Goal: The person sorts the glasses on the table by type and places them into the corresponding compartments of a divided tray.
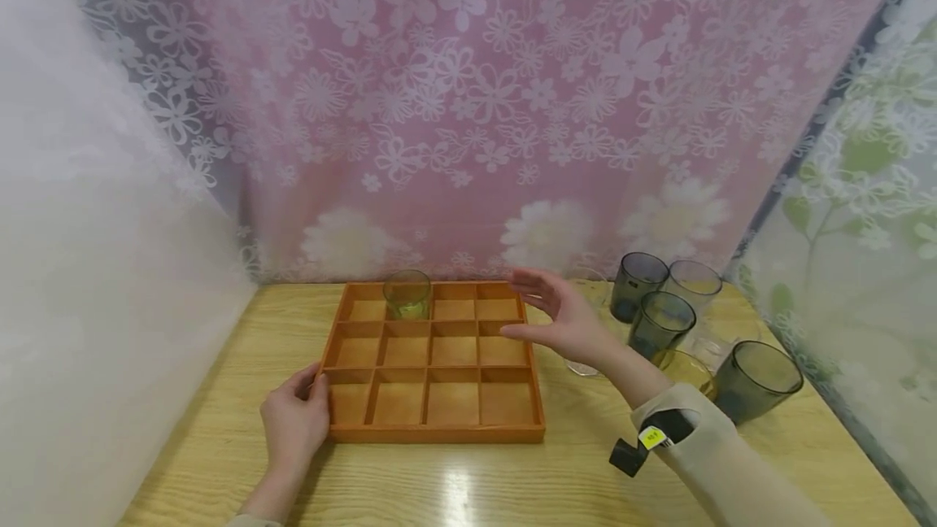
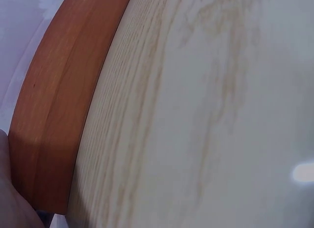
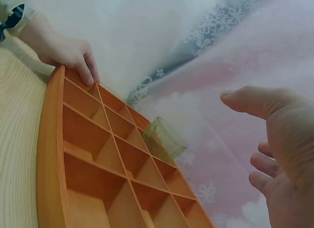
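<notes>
A wooden tray (image 1: 439, 434) divided into several square compartments lies on the table. My left hand (image 1: 294, 415) grips its left side near the front corner; in the right wrist view the left hand's fingers (image 3: 86, 71) reach over the rim. Only part of that hand (image 2: 17, 203) shows beside the tray's wooden wall (image 2: 59, 100) in the left wrist view. A pale green glass (image 1: 407, 295) stands in the back row, second compartment from the left. Over the tray's right edge is my right hand (image 1: 567, 320), fingers extended and thumb apart, holding nothing.
Right of the tray stand several glasses: dark grey ones (image 1: 638, 287), a dark green-grey one (image 1: 757, 385) nearest the front, a yellowish one (image 1: 684, 372) partly behind the right arm, and clear ones (image 1: 695, 279). A floral pink curtain (image 1: 454, 104) hangs behind the table (image 1: 395, 482).
</notes>
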Demonstrator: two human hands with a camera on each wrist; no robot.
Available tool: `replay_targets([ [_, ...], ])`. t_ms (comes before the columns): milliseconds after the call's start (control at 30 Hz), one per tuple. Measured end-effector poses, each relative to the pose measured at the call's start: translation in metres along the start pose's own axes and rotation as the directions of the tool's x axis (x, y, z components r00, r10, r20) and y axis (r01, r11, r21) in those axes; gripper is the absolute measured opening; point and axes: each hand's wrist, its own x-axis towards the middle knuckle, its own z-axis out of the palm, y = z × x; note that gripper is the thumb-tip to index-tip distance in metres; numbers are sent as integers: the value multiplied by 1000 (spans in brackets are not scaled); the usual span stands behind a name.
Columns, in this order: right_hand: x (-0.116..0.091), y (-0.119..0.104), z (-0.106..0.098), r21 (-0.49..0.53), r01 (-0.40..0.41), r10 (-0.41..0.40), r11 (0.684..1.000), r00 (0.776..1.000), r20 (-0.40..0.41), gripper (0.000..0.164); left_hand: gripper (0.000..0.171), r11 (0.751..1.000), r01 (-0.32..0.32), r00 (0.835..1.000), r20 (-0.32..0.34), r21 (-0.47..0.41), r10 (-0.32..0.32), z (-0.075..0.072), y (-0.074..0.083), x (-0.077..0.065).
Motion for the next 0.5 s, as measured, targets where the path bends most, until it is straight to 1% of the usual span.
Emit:
replay_targets([
  [267, -43, -11, -28, -125, 27, -30, 992, 999, -23, 80, 21, 1000, -3, 1000, 11, -3, 3, 2, -1, -1],
  [333, -51, -10, -34, -141, 41, -45, 989, 999, -27, 79, 21, 1000, -2, 1000, 6, 8, 2, 1, -2, -1],
  [500, -71, -6, -46, -164, 48, -58, 985, 997, -57, 78, 22, 1000, 5, 1000, 5, 16, -5, 1, -3, 0],
])
